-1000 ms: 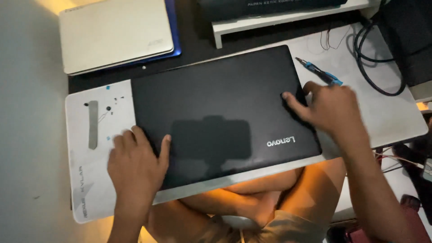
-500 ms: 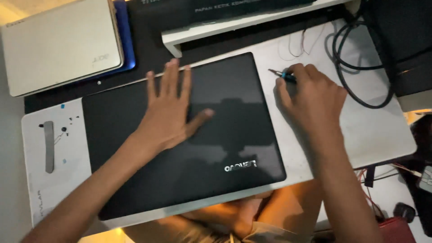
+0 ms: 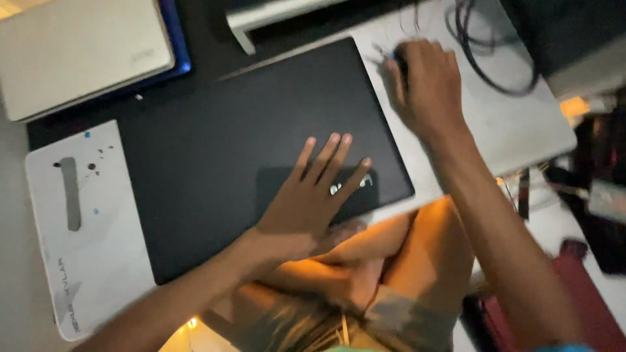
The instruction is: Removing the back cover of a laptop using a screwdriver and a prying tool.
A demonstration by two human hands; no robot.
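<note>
Left hand [image 3: 306, 202] now nearer black laptop [image 3: 228, 150] edge

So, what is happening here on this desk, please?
A person sits at a white mat with a closed black laptop on it. The left hand lies flat on the lid near its front edge. The right hand is closed around a small blue tool just past the laptop's far right corner. A second, pale laptop lies closed at the far left.

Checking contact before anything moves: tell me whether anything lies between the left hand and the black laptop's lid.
Nothing visible does. The left hand lies flat, fingers spread, directly on the closed black laptop near its front edge. The right hand is off to the side at a blue-tipped tool.
</note>
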